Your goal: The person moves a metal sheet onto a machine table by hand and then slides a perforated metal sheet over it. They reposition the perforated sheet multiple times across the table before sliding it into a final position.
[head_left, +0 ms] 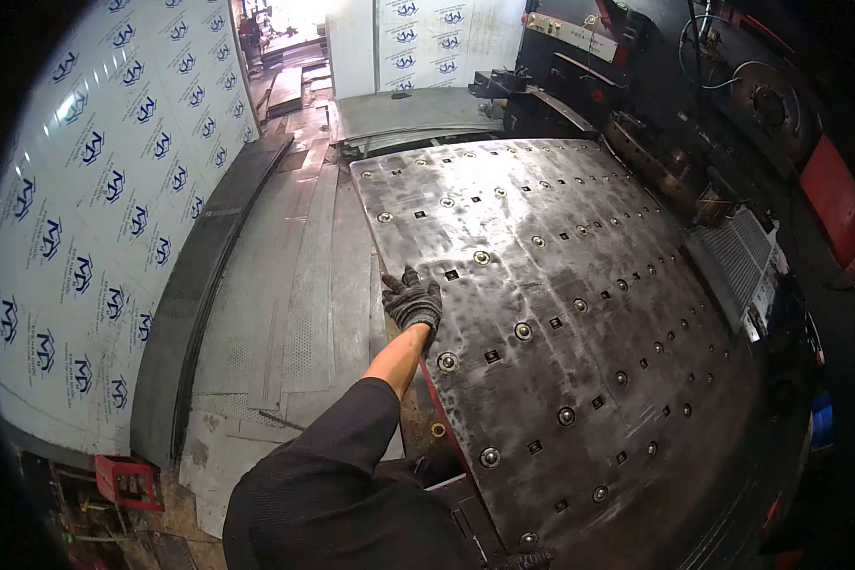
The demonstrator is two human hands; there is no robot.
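The left hand (413,301), in a dark grey knitted glove, rests near the centre of the frame on the left edge of a broad, dark steel worktop (508,294). Its grip is apart: the thumb stands off to the right while the fingers lie loosely spread toward the worktop's edge (whether any fingertip curls under it, I cannot tell). A bare forearm and a black sleeve (337,432) run from the hand down to the bottom of the frame. There, a sliver of dark knitted fabric (532,560) may be the glove of the right hand; too little shows to tell, and its grip cannot be made out.

The worktop fills the centre and lower right, dotted with round metal ball studs (523,331) and small dark rectangular slots (491,356). Left of it, grey metal sheets (261,313), some perforated, lie on the floor. Beside them a long dark stack of sheets (204,275) borders a white panel printed with blue logos (95,228), which covers the upper left. A red metal frame (128,483) sits at lower left. Dark machinery takes up the upper right, near a red panel (834,204).
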